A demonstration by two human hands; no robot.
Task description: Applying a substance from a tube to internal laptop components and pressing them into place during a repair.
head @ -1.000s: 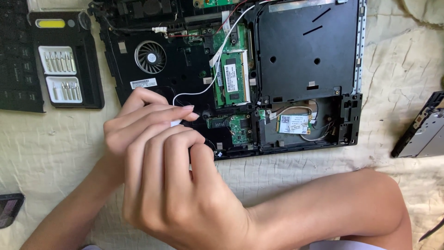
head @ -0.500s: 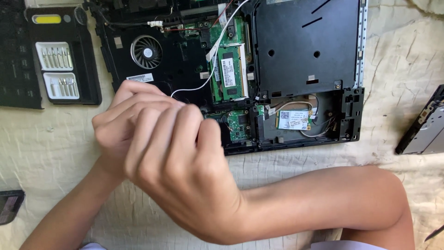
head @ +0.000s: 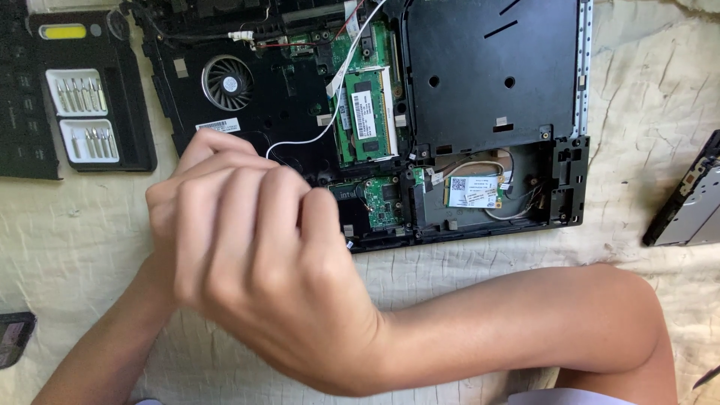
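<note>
— Head view: what are your hands doing?
— Right hand (head: 277,277) is curled into a loose fist over the left hand (head: 199,176), both above the near left corner of the opened laptop (head: 480,97). Can't tell what the fingers pinch, it's hidden.
— Laptop position?
— Bottom-up on the cream cloth (head: 645,97), toward the far edge, fan (head: 227,82) and green memory module (head: 369,114) exposed, white cable (head: 315,135) running to my hands.
— Around it?
— Black bit tray (head: 90,97) far left, drive (head: 690,202) at right edge.
</note>
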